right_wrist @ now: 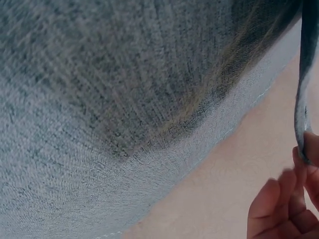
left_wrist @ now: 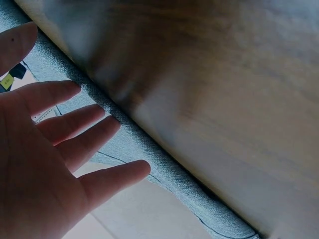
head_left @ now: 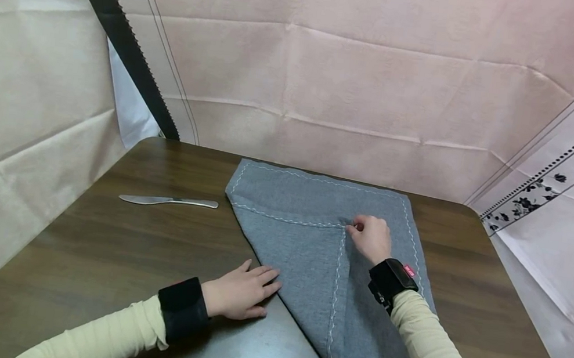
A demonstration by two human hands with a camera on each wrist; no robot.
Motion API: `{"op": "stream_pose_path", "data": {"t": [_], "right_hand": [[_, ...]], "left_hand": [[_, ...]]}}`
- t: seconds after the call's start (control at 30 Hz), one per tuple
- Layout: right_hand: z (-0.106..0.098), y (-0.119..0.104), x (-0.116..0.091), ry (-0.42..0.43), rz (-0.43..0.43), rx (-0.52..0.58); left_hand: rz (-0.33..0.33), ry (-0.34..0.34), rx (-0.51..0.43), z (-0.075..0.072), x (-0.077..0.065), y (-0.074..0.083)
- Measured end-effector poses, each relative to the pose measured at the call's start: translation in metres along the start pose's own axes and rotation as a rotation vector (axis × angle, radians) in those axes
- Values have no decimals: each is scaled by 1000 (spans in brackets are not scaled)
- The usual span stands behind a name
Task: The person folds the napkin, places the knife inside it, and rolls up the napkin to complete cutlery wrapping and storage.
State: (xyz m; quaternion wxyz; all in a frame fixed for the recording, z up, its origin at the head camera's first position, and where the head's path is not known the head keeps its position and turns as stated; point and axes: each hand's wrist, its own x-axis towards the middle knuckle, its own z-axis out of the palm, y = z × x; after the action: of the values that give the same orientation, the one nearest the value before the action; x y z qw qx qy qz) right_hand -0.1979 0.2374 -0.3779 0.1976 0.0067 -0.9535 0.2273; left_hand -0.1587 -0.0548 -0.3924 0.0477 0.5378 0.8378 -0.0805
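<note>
A grey-blue cloth napkin (head_left: 290, 249) with white wavy stitching lies on the wooden table, one corner folded over across it. My right hand (head_left: 371, 238) pinches the tip of that folded corner between thumb and fingers; in the right wrist view the fingers (right_wrist: 279, 199) grip the cloth edge (right_wrist: 305, 114) at the right. With fingers spread and straight, my left hand (head_left: 244, 292) rests by the diagonal folded edge, fingertips at the cloth. The left wrist view shows the same hand (left_wrist: 55, 134) over the rolled-looking fold (left_wrist: 154, 154).
A silver table knife (head_left: 169, 201) lies left of the napkin on the brown table (head_left: 100, 253). Pale fabric sheets (head_left: 329, 78) hang behind and at both sides. A black serrated strip (head_left: 128, 40) runs down the left sheet to the table's back edge.
</note>
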Motion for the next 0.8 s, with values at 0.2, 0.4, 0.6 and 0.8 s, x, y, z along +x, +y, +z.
{"op": "stream_pose_path", "data": {"t": [0.2, 0.4, 0.6, 0.8], "right_hand": [[-1, 2, 1, 26, 36, -5], [-1, 4, 0, 71, 76, 61], [-2, 3, 2, 87, 134, 87], [-3, 3, 2, 84, 182, 125]], "left_hand": [[0, -8, 3, -3, 1, 1], [-5, -30, 7, -2, 4, 1], [-7, -34, 11, -4, 6, 2], [-3, -38, 17, -5, 10, 3]]}}
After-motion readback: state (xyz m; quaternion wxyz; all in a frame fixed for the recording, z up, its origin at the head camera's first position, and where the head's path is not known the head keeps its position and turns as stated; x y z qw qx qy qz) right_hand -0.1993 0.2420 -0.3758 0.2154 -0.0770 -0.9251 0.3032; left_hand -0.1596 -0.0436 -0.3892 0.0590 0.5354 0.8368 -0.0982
